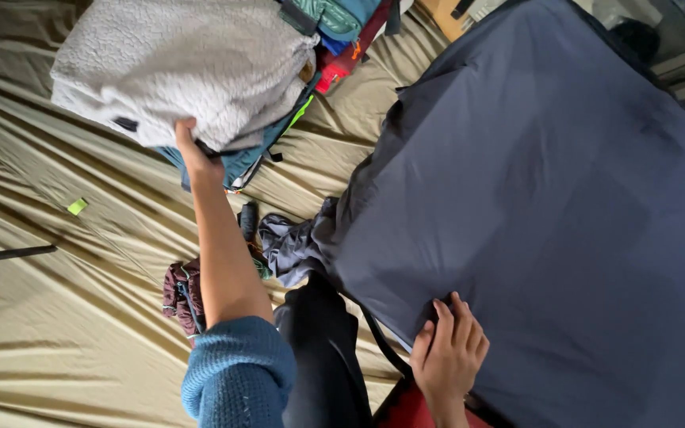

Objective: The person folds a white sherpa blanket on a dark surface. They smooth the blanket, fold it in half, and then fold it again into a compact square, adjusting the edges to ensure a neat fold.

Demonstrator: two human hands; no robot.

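A: What takes up the most room?

B: The olive sheet (57, 333) covers the whole surface, creased all over; on its right half lies a big dark blue cloth (549, 198), spread flat, its left corner bunched into folds.

A: And the pile at the far left?

B: A stack of folded clothes; a pale fleece (184, 63) sits on top, a teal garment (243, 162) under it, red and green items behind.

A: The hands?

B: The left hand (197, 154) grips the near edge of the stack, fingers curled under the fleece, thumb on top; the right hand (447, 357) rests flat on the near edge of the blue cloth, fingers together, holding nothing.

A: Smaller bits?

B: A maroon bundle (177, 295) lies beside the left forearm; a small lime tag (78, 207) lies well to the left.
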